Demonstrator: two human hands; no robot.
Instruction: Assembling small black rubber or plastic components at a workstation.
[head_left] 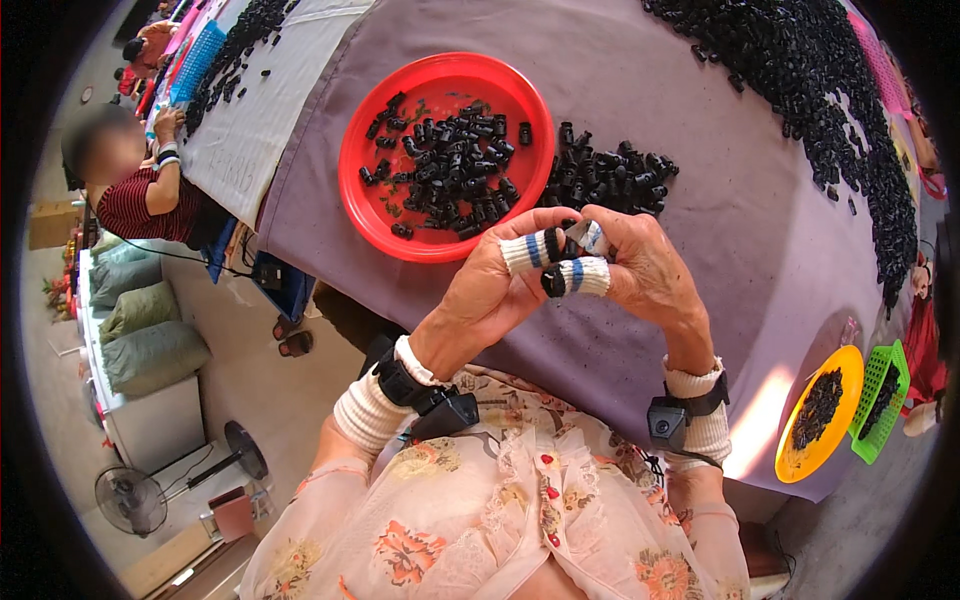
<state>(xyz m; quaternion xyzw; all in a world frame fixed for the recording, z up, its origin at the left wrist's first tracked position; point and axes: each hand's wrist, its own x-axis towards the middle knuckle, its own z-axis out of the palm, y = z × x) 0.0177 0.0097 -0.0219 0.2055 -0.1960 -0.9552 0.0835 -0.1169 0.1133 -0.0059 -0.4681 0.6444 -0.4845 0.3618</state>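
My left hand (pixel 485 290) and my right hand (pixel 652 272) meet over the near side of the cloth-covered table, fingertips pinched together. Between them a small grey, blade-like piece (pixel 577 236) shows at my right fingertips. Whatever small part my left fingers pinch is mostly hidden. White knit finger covers with blue stripes wrap some fingers of both hands. Just beyond, a red round tray (pixel 372 232) holds many small black plastic parts (pixel 455 165), like cord locks, with bits of trimmed scrap. Beside its right rim lies a loose heap of the same black parts (pixel 612 178).
A large pile of black parts (pixel 800 75) covers the far right of the table. At the right edge are a yellow tray (pixel 792 462) and a green basket (pixel 882 425). On the left, a person (pixel 150 190) works at the table; a fan (pixel 130 500) stands below.
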